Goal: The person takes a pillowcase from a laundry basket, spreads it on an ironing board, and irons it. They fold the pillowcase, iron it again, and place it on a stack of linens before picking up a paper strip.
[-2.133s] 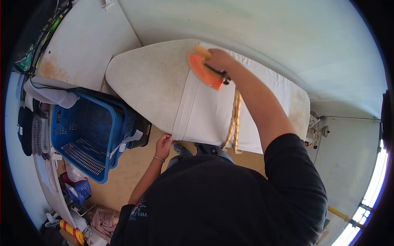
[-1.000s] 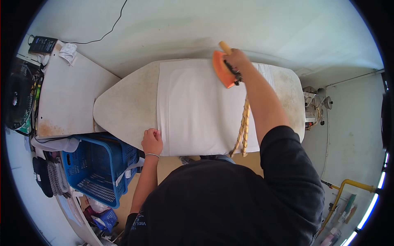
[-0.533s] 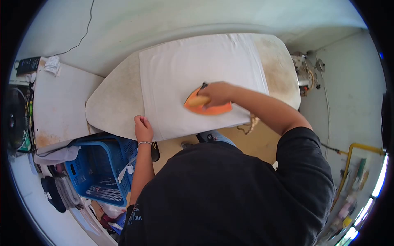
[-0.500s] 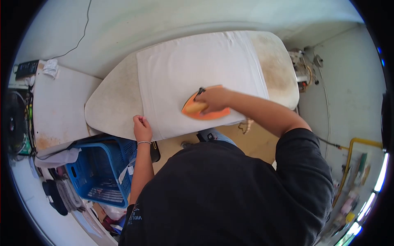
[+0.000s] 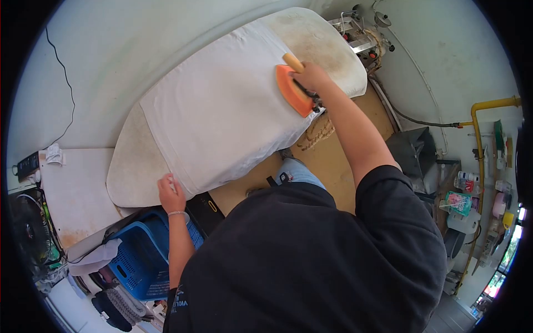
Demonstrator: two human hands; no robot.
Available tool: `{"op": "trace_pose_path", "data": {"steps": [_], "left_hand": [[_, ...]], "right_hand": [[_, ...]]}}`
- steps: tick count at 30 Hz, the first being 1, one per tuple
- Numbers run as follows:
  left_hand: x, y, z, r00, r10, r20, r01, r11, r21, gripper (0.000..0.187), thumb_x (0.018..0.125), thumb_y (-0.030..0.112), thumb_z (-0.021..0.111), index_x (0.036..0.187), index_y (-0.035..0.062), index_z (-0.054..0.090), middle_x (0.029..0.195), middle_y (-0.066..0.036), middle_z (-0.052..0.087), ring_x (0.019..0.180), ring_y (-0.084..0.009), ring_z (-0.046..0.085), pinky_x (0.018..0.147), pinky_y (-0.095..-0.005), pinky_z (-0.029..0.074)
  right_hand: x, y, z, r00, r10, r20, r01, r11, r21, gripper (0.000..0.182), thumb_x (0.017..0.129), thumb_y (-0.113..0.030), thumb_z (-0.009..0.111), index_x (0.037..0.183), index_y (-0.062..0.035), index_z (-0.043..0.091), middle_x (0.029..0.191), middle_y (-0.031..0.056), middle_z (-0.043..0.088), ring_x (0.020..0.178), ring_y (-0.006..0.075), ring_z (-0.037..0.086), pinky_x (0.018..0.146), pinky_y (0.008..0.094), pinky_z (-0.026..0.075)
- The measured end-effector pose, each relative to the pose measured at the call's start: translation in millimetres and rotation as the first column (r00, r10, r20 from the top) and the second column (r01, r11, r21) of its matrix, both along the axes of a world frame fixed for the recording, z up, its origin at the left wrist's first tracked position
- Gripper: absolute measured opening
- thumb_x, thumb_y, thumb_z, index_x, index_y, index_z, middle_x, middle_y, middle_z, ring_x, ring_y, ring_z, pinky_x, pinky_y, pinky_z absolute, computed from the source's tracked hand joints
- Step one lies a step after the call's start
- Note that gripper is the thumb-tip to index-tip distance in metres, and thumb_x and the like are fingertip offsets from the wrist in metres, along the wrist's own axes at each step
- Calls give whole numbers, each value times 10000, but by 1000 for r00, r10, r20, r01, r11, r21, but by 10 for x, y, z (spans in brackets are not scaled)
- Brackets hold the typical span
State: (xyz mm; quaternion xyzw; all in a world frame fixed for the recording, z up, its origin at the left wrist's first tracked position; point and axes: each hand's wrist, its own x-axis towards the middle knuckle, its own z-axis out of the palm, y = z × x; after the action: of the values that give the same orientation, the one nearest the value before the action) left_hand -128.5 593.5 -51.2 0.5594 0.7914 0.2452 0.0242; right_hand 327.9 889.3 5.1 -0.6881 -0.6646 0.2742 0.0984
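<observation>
A white cloth (image 5: 216, 105) lies across the padded ironing board (image 5: 130, 172), with a few creases near its edges. My right hand (image 5: 312, 76) is wrapped round the wooden handle of an orange iron (image 5: 293, 94), which rests at the cloth's right side near the board's front edge. My left hand (image 5: 171, 191) is at the cloth's lower left corner, by the board's front edge, its fingers loosely bent and somewhat apart. Nothing shows in its grasp.
A blue basket (image 5: 141, 258) stands at the lower left, below a white side table (image 5: 78, 188). Braided rope (image 5: 319, 135) hangs beneath the board. Metal equipment (image 5: 363, 44) stands beyond its right end. A yellow pipe (image 5: 478, 150) and shelved items line the right wall.
The iron has moved right across the cloth with my right hand and turned, its tip no longer pointing left. My left hand's fingers have loosened. The whole view has rotated.
</observation>
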Motion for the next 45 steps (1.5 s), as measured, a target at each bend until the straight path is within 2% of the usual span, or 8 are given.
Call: {"op": "trace_pose_path", "data": {"steps": [11,17,23,31,35,39,41,45], "left_hand": [[398,-2133,-2158,642,700,311,-711,696,-100,425,852,170,646,1187,-43,495,1032,-178,590,844,-254,609,735,-348,504],[1205,-2244,-2302,197,911,362,-865,335,-374,452,796,161,668,1170,-42,513,1026,-172,601,855,-253,618,768,-358,504],[1206,-1242,-1571,403,797,450,-816,536,-219,468,856,110,585,1284,-31,460,1185,-158,566,1051,-241,564,935,-326,440],[734,-293,-1010,102,573,813,-850,475,-228,501,845,61,496,1342,88,439,1293,-76,516,1115,-226,521,849,-375,451],[858,-33,-862,-130,607,784,-903,253,-347,465,870,146,476,1330,215,467,1228,-12,563,1044,-209,525,660,-398,447],[795,-161,-1057,-136,596,791,-795,411,-446,370,915,277,500,1279,235,459,1281,24,506,1110,-178,460,761,-407,409],[792,-209,-1202,-126,617,777,-779,424,-462,392,911,272,510,1297,239,452,1279,30,517,1117,-184,470,754,-414,413],[1045,-174,-1209,-25,603,797,-815,449,-366,419,866,166,592,1257,41,507,1168,-112,615,967,-242,607,763,-382,492]], "right_hand": [[1787,814,-79,915,-393,91,392,920,31,548,798,-458,699,1004,45,628,746,145,654,579,238,625,540,374,506],[2884,1774,-362,872,-490,2,489,871,-42,520,810,-460,704,893,46,616,598,84,588,391,182,528,364,346,399],[2794,2354,-161,911,-238,337,121,935,334,489,842,-470,633,1090,-55,560,1017,198,672,1000,408,618,821,502,486],[2690,2561,-110,913,-183,365,70,951,302,467,843,-495,629,1074,-99,541,1012,204,655,978,414,618,782,495,498],[2307,2179,85,935,-70,347,-238,601,763,540,756,-411,738,1095,-54,518,1038,153,572,942,378,576,740,454,497],[1853,678,-625,646,755,-117,-729,655,200,273,756,-232,710,1007,-157,636,909,62,681,848,268,656,734,386,526],[1687,-122,-662,608,772,-185,-777,530,-339,274,778,-254,683,1026,-143,649,895,70,684,889,261,658,784,383,526],[1692,-554,-1429,937,178,-302,-298,858,-419,332,796,-238,664,1043,-19,628,993,149,660,967,276,627,836,366,500]]}}
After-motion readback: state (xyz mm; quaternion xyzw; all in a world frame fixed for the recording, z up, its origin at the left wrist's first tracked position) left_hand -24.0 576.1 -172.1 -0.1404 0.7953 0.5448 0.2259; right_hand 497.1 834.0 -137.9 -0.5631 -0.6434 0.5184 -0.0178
